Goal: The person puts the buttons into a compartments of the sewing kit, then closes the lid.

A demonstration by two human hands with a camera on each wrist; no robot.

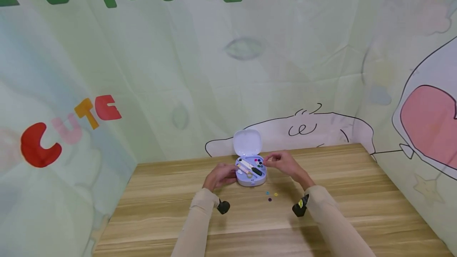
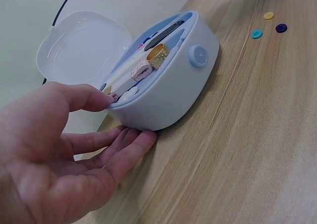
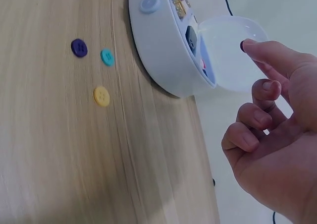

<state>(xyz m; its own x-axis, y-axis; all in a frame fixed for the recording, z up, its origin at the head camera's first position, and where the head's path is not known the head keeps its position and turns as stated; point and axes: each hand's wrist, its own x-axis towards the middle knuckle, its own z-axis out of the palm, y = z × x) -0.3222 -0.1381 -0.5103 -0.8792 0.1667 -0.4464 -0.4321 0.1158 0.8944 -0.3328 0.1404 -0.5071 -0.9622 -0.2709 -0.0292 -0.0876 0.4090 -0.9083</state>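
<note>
sewing kit case point(image 1: 251, 171), lid up, sits near the back of the wooden table point(image 1: 160, 209); the left hand point(image 2: 54, 154) steadies its side with relaxed fingers, while the right hand point(image 3: 270, 115) hovers over its far end, seemingly pinching a dark button point(image 3: 242, 46) at the fingertips. that button could slip and roll off, or a nudge could slide the light case toward the three loose buttons point(image 1: 271, 196). the backdrop reads "cute" point(image 1: 68, 128); the green lettering above is cut off.

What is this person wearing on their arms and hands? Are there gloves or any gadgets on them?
No gloves: both the left hand and the right hand are bare. Each arm is covered to the wrist by a long, close-fitting beige sleeve. Under each wrist sits a small black device; the one at the right wrist shows a yellow mark.
</note>
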